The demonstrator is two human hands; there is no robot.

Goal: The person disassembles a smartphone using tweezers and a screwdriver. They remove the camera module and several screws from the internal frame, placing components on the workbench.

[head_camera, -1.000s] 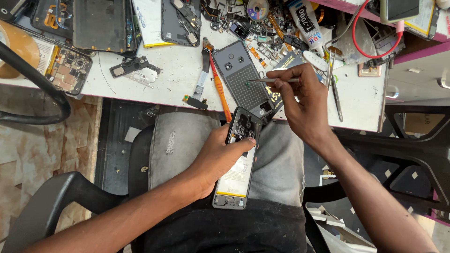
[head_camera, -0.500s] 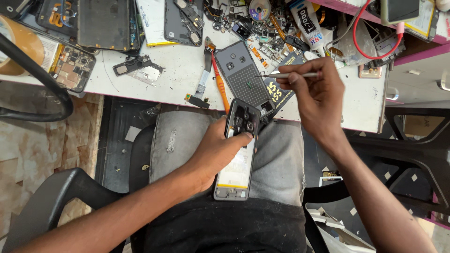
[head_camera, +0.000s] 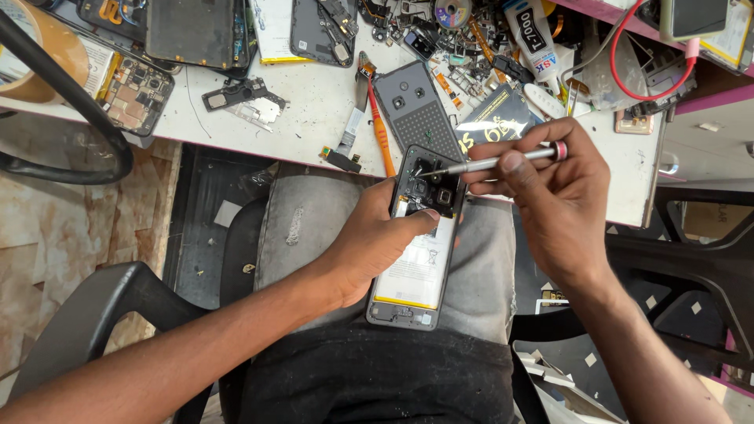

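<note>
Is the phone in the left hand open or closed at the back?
Open. The phone lies back up on the lap with its battery and circuit parts bare; the left hand steadies it, and the right hand points a screwdriver at its top.

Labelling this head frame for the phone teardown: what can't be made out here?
- Left hand covers the left edge and middle of the opened phone.
- Screwdriver tip: too small to tell whether it sits in a screw.
- Right hand hides the phone's upper right corner.
- Roll of tape: cut off by the left edge.
</note>
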